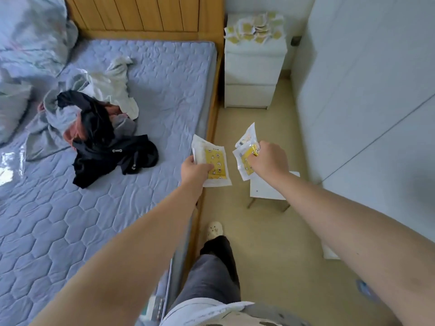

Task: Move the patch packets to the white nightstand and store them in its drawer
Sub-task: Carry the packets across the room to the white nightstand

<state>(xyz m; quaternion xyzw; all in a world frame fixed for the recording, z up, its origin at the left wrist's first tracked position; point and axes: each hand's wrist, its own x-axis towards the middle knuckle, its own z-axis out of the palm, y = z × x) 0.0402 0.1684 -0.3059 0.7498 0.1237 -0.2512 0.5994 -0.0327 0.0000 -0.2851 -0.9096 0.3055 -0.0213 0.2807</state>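
Observation:
My left hand [194,169] grips a small stack of white patch packets with yellow printed faces [215,164], held over the bed's right edge. My right hand [268,161] is closed on another bunch of the same packets [247,149], above the floor. The white nightstand [253,74] stands ahead at the far end of the aisle, beside the wooden headboard. Its two drawer fronts are closed. A heap of several more packets [256,28] covers its top.
The bed with a grey-blue quilted mattress [117,184] fills the left, with a pile of clothes [98,128] on it. White wardrobe doors [364,90] line the right. A small white stool [268,188] stands on the beige floor under my right hand. My slippered foot [214,230] is stepping forward.

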